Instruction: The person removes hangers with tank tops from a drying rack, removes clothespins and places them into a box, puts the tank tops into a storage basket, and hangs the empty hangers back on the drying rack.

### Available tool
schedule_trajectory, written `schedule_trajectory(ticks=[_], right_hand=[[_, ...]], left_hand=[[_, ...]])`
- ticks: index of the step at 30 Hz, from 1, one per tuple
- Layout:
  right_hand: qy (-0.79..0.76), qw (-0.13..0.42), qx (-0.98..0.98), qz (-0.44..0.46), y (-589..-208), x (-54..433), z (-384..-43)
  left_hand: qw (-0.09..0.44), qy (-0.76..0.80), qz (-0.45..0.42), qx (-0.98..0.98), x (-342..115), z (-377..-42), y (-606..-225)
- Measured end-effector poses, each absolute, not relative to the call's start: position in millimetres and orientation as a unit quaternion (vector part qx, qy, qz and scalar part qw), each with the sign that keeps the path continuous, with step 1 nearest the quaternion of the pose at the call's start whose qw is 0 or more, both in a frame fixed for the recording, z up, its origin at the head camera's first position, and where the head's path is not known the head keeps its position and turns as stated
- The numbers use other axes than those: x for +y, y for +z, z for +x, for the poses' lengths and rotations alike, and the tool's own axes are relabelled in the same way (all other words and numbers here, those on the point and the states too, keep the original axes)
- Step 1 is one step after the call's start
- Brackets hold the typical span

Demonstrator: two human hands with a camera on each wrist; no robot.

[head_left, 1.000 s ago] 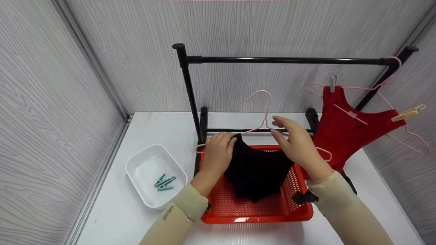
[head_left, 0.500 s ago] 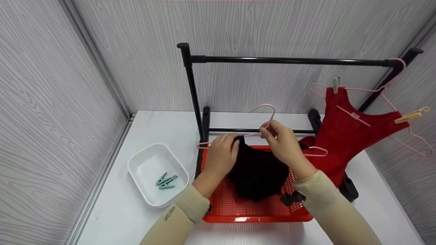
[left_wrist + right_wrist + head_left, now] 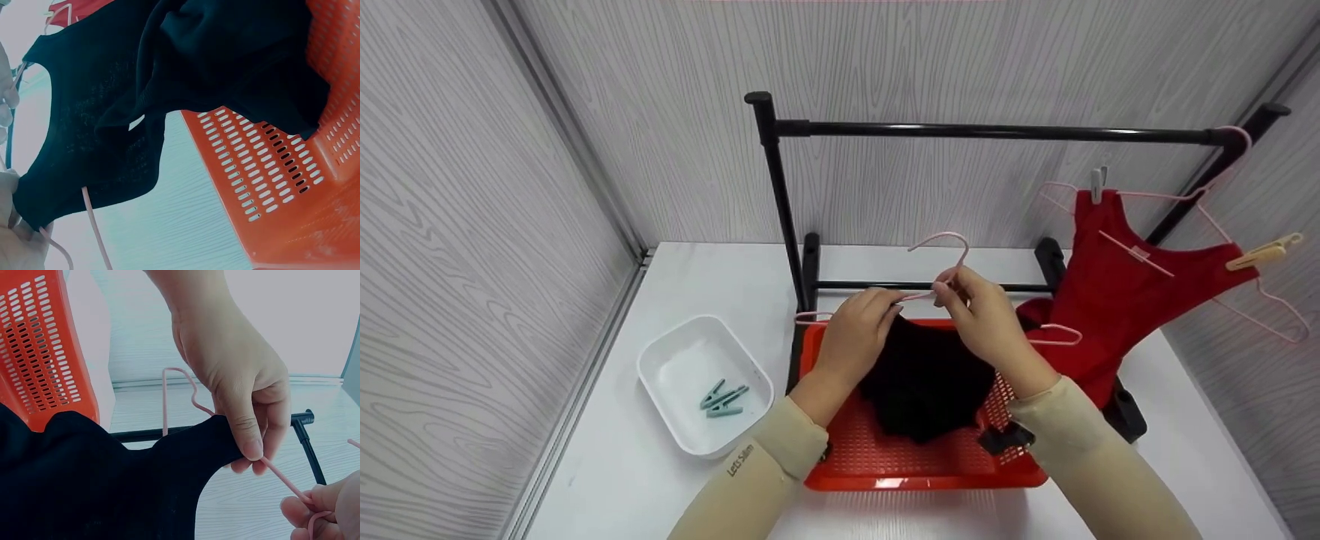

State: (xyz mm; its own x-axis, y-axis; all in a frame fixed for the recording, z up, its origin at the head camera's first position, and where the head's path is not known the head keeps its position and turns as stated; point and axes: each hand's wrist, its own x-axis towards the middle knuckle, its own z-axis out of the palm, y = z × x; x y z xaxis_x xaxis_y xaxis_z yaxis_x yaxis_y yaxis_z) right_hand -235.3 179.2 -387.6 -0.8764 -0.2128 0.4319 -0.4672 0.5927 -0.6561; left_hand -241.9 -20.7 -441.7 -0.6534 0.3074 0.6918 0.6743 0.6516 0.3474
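Observation:
A black sleeveless top [image 3: 930,375] hangs on a pink hanger [image 3: 955,235], its lower part down inside the red basket. My left hand [image 3: 855,330] pinches one shoulder strap together with the hanger's arm, thumb pressed on the cloth in the right wrist view. Beside it, my right hand [image 3: 986,319] pinches the hanger just under the hook, whose curve stands free above the fingers. Both hanger ends stick out past the hands. In the left wrist view, the far strap of the black top [image 3: 84,112] lies over the hanger's other arm.
The red basket [image 3: 926,483] stands below the hands. Behind it rises a black clothes rack [image 3: 997,130]; at its right end hangs a red top [image 3: 1140,300] on a pink hanger, with a grey clothespin [image 3: 1097,184] and a yellow one [image 3: 1264,253]. Teal clothespins [image 3: 724,400] lie in a white tray [image 3: 660,409].
My right hand, open beside the hanger a second ago, has taken hold of it below the hook. The hook has come down, and my left hand has shifted slightly right along the strap.

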Motion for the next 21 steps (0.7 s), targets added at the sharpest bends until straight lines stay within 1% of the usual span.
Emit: schedule_trajectory(ticks=[12, 21], right_hand=[[0.404, 0.149, -0.882, 0.193, -394.9, 184.6, -233.6], [0.410, 0.147, -0.882, 0.181, -398.4, 195.8, -234.6]], left_hand=[[0.356, -0.321, -0.312, -0.820, -30.6, -241.7, -445.0], [0.361, -0.325, -0.311, -0.817, -47.5, -241.7, -440.2]])
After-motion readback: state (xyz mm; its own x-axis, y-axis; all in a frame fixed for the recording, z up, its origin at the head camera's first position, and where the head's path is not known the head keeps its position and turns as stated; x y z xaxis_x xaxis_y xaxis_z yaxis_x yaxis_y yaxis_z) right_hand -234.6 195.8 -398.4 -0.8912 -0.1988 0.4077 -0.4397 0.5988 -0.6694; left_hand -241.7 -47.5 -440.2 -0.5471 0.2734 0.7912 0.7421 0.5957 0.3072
